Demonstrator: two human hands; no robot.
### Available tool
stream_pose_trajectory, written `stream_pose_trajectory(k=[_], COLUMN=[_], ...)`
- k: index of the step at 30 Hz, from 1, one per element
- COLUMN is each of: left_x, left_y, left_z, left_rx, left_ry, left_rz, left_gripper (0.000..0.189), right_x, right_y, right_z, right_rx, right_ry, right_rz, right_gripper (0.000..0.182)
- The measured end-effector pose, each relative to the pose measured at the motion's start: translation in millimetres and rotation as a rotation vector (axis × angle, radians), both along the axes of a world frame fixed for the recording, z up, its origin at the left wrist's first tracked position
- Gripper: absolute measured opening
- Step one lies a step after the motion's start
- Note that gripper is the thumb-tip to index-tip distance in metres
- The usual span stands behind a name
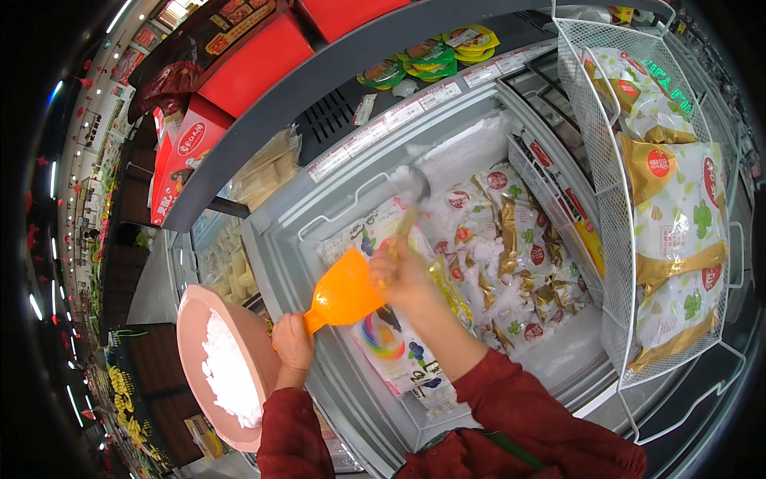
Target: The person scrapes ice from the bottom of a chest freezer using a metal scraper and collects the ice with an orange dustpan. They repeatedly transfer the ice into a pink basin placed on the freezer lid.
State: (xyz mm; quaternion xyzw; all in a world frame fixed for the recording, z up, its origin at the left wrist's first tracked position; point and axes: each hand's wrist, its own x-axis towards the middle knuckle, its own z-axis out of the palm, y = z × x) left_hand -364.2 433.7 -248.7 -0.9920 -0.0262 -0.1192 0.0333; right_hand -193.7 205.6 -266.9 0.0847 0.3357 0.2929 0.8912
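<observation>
My left hand point(293, 342) is closed around the handle of an orange plastic scoop point(347, 290), whose wide blade points up and right over the open chest freezer. To its right, my right hand point(400, 272) grips the handle of a tool point(407, 224); its dark curved head, blurred, reaches up to the frosted freezer wall point(464, 146). A pink tub point(200, 383) holding white frost or snow stands beside my left forearm. Beneath both hands lie white printed food bags point(398, 353). Frost chunks point(488, 254) are scattered over white-and-gold bags point(517, 221) farther right.
A white wire basket point(619, 197) filled with white-and-gold bags stands at the right above the freezer. A grey shelf point(263, 108) with red boxes point(257, 66) and yellow and green packs point(428, 57) crosses the top. A wire divider point(553, 209) stands inside the freezer.
</observation>
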Motion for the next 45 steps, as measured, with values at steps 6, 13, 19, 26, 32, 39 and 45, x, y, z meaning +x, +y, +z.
stream_pose_trajectory(k=[6, 13, 19, 26, 32, 39, 45], left_x=[-5, -1, -4, 1, -9, -1, -1], left_y=[0, 0, 0, 0, 5, 0, 3], left_z=[2, 1, -1, -2, -3, -1, -1], left_rx=[-0.02, -0.016, 0.019, -0.002, 0.014, 0.007, -0.002], left_ry=[-0.006, 0.026, -0.052, -0.014, -0.001, -0.002, -0.013], left_rz=[0.016, 0.016, 0.007, 0.005, 0.045, 0.031, 0.023], left_gripper=[0.03, 0.035, 0.025, 0.028, 0.031, 0.033, 0.032], right_x=[-1, 5, 6, 26, 13, 31, 19], right_y=[-21, 15, -33, -7, -38, -16, -19], right_z=[7, -13, -16, 1, 9, -5, -22], right_rx=[-0.11, 0.042, -0.204, -0.019, -0.327, -0.172, -0.258], right_ry=[0.082, 0.024, 0.013, -0.039, 0.178, -0.064, -0.012], right_rz=[-0.082, 0.193, -0.216, -0.009, -0.449, 0.001, -0.283], right_gripper=[0.041, 0.042, 0.044, 0.038, 0.039, 0.034, 0.033])
